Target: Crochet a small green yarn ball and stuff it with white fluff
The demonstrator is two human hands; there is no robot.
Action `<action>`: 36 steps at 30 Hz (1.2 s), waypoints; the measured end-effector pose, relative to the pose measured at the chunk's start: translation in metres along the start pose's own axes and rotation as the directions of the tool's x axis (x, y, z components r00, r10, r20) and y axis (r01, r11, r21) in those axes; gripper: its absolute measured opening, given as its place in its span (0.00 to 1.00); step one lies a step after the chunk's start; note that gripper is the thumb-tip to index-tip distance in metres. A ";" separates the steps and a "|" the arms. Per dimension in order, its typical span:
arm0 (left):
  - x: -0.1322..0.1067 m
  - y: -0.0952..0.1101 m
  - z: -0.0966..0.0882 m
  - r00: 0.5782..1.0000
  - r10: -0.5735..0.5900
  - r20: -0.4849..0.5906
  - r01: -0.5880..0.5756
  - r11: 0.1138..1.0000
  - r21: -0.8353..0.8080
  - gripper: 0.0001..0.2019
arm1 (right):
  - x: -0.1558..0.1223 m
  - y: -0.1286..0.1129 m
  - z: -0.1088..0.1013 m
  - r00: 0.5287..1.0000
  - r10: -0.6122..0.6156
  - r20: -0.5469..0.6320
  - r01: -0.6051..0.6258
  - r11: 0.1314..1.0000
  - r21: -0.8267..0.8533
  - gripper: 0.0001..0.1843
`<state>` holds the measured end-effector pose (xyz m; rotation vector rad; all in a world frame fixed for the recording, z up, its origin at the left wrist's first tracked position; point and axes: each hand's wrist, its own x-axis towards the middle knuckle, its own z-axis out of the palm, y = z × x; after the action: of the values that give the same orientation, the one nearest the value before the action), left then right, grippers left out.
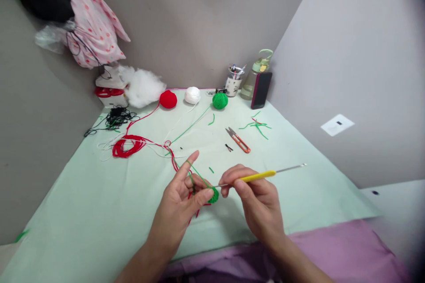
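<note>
My left hand [181,201] pinches a small round green crochet piece [214,195] between thumb and fingers. Its index finger is raised, with green yarn looped over it and running down to the piece. Red yarn ends hang beneath that hand. My right hand [255,196] is closed around a double-ended crochet hook with a yellow handle [259,176]. One metal end of the hook meets the top edge of the green piece; the other points right. Green yarn leads back to a green yarn ball [219,101].
A red yarn ball [168,99] and white yarn ball [192,95] sit at the back. Orange thread snips [239,140] lie beyond my right hand. A red yarn coil [129,146], black yarn [117,117], stuffing [144,88], phone [261,90], bottle [249,85] and pen cup [233,83] stand around.
</note>
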<state>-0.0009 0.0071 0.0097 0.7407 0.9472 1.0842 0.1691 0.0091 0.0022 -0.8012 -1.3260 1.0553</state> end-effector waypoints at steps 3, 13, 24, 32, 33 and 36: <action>0.000 -0.001 0.001 1.000 -0.019 0.002 0.019 0.999 -0.029 0.44 | -0.002 0.005 0.002 0.999 0.032 0.015 -0.033 0.999 0.036 0.10; 0.001 -0.003 0.002 0.999 0.010 -0.047 -0.013 0.999 -0.052 0.47 | -0.004 0.004 0.008 0.992 -0.096 -0.077 0.091 0.994 -0.064 0.09; 0.000 0.000 0.003 1.000 -0.022 -0.012 0.021 0.994 -0.108 0.46 | -0.001 0.002 0.008 0.995 -0.097 -0.033 0.094 0.991 -0.094 0.09; 0.000 -0.004 0.001 0.997 -0.060 0.042 0.066 0.987 -0.147 0.17 | -0.004 0.004 0.006 0.993 -0.100 -0.059 0.095 0.991 -0.089 0.10; 0.000 -0.003 0.002 0.998 -0.054 0.028 0.058 0.987 -0.152 0.15 | -0.004 0.004 0.006 0.994 -0.092 -0.063 0.086 0.993 -0.085 0.11; 0.001 -0.002 0.003 0.999 -0.030 -0.030 0.025 0.988 -0.156 0.12 | -0.003 0.003 0.003 0.993 -0.078 -0.091 0.073 0.996 -0.060 0.11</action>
<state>0.0029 0.0074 0.0091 0.5821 0.8871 1.1347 0.1654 0.0067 -0.0019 -0.8263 -1.3009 0.9137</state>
